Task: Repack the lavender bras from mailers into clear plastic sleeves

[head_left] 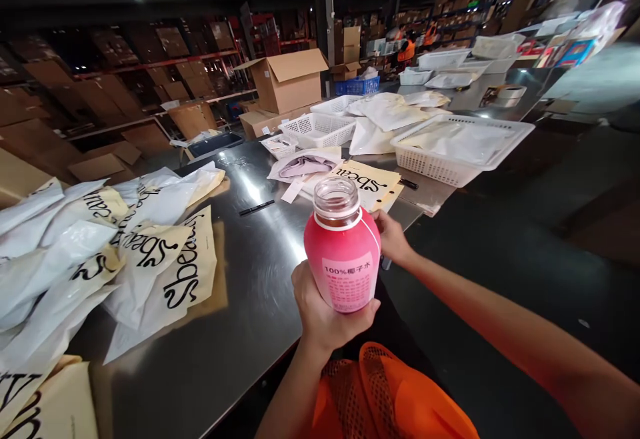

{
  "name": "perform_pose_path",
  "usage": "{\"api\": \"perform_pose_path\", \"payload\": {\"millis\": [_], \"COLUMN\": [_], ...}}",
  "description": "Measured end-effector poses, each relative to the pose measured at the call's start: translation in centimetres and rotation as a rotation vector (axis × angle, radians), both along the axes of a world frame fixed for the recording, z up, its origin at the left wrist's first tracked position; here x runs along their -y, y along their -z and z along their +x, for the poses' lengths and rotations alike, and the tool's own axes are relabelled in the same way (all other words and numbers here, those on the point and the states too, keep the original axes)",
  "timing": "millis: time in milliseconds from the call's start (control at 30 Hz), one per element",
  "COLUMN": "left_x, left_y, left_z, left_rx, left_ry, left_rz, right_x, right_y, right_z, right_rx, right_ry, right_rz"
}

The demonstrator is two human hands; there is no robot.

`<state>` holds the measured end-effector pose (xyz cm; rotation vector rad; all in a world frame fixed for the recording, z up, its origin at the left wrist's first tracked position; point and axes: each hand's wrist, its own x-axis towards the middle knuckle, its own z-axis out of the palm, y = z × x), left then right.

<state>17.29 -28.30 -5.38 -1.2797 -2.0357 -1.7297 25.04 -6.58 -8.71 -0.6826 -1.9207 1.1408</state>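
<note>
A pink bottle (340,262) with a clear, uncapped neck stands upright in front of me, over the near edge of the metal table. Its label carries "100%" and Chinese characters, and a white cord loops around the neck. My left hand (333,322) wraps round the lower part from below, thumb across the front. Beside the bottle's right side is my right hand (393,237), fingers curled and partly hidden behind it; what they hold cannot be seen. Just beyond lies a cream printed bag (373,182), next to a mauve cloth item (307,165).
White and cream printed bags (150,252) pile up on the left of the steel table (250,252). A black marker (257,208) lies mid-table. White baskets (440,165), packages and an open carton (290,82) stand farther back. People in orange vests (407,51) are in the distance.
</note>
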Motion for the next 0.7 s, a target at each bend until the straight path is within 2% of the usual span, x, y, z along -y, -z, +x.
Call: {"api": "perform_pose_path", "payload": {"millis": [100, 200, 567, 700], "left_x": [-0.1, -0.3, -0.9, -0.7], "left_y": [0.1, 0.3, 1.3, 1.5], "left_z": [-0.4, -0.7, -0.3, -0.1], "left_rx": [0.014, 0.020, 0.083, 0.101], "left_ry": [0.019, -0.013, -0.064, -0.037], "left_rz": [0.004, -0.011, -0.025, -0.026], "right_x": [2.4, 3.3, 4.3, 4.1], "right_y": [1.8, 2.5, 1.7, 2.4], "right_z": [-1.1, -1.5, -1.3, -1.4], "right_rx": [0.053, 0.094, 0.435, 0.456], "right_ry": [-0.049, -0.056, 0.060, 0.076], "right_rz": [0.016, 0.015, 0.022, 0.045]}}
